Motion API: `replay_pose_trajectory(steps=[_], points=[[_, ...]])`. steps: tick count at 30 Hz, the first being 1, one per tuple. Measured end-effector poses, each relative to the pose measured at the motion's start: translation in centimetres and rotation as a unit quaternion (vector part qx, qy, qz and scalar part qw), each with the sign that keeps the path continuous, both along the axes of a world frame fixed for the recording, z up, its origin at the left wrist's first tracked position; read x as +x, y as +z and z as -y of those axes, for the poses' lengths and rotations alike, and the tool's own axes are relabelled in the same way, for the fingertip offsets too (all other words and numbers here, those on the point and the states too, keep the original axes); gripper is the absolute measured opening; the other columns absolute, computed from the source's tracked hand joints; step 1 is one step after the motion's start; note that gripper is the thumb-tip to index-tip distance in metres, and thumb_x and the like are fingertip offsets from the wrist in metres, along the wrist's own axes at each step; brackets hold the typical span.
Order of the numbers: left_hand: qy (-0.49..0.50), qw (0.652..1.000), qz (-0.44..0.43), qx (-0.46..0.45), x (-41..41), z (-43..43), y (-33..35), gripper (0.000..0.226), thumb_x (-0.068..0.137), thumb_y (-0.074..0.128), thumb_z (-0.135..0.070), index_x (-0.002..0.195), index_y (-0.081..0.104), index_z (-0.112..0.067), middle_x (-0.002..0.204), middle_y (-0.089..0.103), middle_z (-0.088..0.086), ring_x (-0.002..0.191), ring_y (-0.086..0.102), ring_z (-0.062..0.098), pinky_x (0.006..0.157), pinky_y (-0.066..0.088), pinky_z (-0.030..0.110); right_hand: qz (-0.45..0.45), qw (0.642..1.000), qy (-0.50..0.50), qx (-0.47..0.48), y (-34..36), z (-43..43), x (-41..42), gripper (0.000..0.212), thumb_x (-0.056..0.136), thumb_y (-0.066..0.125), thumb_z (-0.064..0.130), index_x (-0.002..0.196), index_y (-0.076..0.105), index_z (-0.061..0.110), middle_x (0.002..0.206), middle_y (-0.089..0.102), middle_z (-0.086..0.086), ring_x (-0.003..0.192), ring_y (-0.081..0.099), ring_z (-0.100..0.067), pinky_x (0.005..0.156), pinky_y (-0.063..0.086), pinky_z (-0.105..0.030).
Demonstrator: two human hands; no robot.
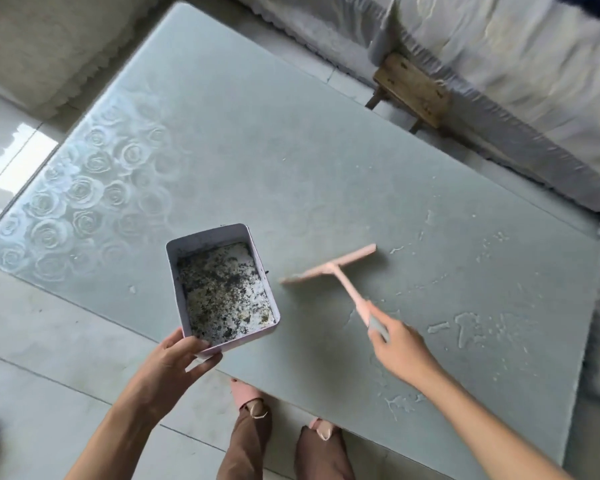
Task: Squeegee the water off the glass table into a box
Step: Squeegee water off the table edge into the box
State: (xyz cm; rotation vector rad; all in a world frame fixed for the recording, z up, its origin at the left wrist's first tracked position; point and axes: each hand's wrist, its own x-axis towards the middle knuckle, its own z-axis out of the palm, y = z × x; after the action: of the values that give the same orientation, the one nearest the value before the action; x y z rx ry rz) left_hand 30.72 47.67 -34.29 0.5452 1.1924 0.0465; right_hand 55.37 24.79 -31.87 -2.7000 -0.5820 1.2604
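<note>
1. On the frosted glass worktop [291,150] I see a rose pattern at the left end and water streaks [471,329] toward the right. Around it are a pale tiled floor [49,341], a draped sofa [499,64] and one wooden stool [413,91].
2. One box [208,242], speckled inside, sits at the near edge. The left hand [174,358] grips its near corner.
3. One pink squeegee [329,268] has its handle gripped by the right hand [399,344]. Its blade is just right of the box; too blurred to tell whether it touches the glass.
</note>
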Motion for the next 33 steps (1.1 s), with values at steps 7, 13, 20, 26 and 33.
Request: replay_pose_trajectory(steps=[7,13,20,26,33], points=[[-0.041,0.998,0.039,0.000,3.7,-0.2,-0.2,0.017,0.057,0.058,0.013,0.055,0.061,-0.004,0.072,0.061,0.016,0.085,0.062,0.030,0.066,0.059,0.028,0.030,0.991,-0.050,0.121,4.4,-3.1,9.5,0.038,0.090,0.057,0.019,0.126,0.060,0.032,0.072,0.062,0.019,0.046,0.052,0.008,0.041,0.034,-0.006],[-0.080,0.997,0.015,0.018,7.2,0.5,-0.9,0.042,0.083,0.044,0.011,0.056,0.068,-0.011,0.071,0.067,0.011,0.088,0.060,0.028,0.069,0.060,0.030,0.022,0.958,-0.247,0.147,0.2,-9.2,21.6,0.038,0.092,0.050,0.015,0.128,0.057,0.023,0.062,0.044,-0.005,0.046,0.034,-0.013,0.034,0.025,-0.010],[-0.094,0.995,-0.002,0.013,9.0,1.6,-1.2,0.037,0.083,0.049,0.007,0.058,0.067,-0.013,0.074,0.065,0.013,0.085,0.063,0.025,0.070,0.059,0.029,0.043,0.969,-0.215,0.117,-3.8,-4.5,13.1,0.023,0.091,0.043,0.016,0.110,0.053,0.026,0.059,0.055,-0.003,0.035,0.050,-0.021,0.029,0.036,-0.019],[-0.090,0.996,0.009,-0.001,12.0,3.3,-1.4,0.040,0.085,0.047,0.006,0.058,0.068,-0.014,0.074,0.066,0.011,0.078,0.066,0.020,0.071,0.059,0.030,-0.120,0.951,-0.265,0.102,0.4,2.6,6.1,0.033,0.086,0.051,0.014,0.107,0.054,0.040,0.051,0.056,0.000,0.034,0.053,-0.020,0.034,0.041,-0.023],[-0.081,0.996,0.020,0.004,14.3,4.5,-1.8,0.021,0.075,0.057,0.004,0.063,0.066,-0.010,0.075,0.067,0.010,0.076,0.068,0.018,0.073,0.059,0.032,-0.190,0.917,-0.315,0.156,4.1,-0.7,16.2,0.008,0.094,0.052,0.013,0.087,0.057,0.014,0.057,0.048,-0.008,0.027,0.037,-0.006,0.029,0.023,-0.010]])
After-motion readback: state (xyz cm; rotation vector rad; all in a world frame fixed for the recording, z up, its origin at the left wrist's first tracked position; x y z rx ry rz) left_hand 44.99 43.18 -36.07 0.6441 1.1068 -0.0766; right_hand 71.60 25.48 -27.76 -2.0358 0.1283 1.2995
